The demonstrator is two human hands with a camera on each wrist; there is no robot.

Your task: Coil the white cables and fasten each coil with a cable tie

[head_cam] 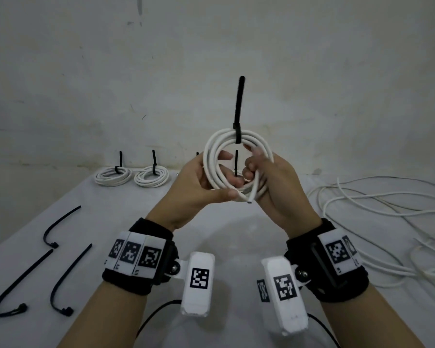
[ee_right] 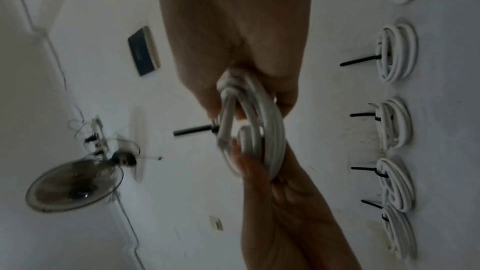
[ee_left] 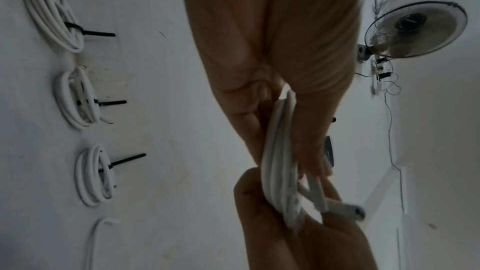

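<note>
Gripping tied coil (head_cam: pixel 236 164), both hands, above table (head_cam: pixel 236 237)

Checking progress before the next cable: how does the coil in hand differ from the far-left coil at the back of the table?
The coil in hand is held upright in the air by both hands; the far-left coil lies flat on the table. The held one looks larger, being nearer. Both are white, each with a black tie whose tail sticks up.
</note>
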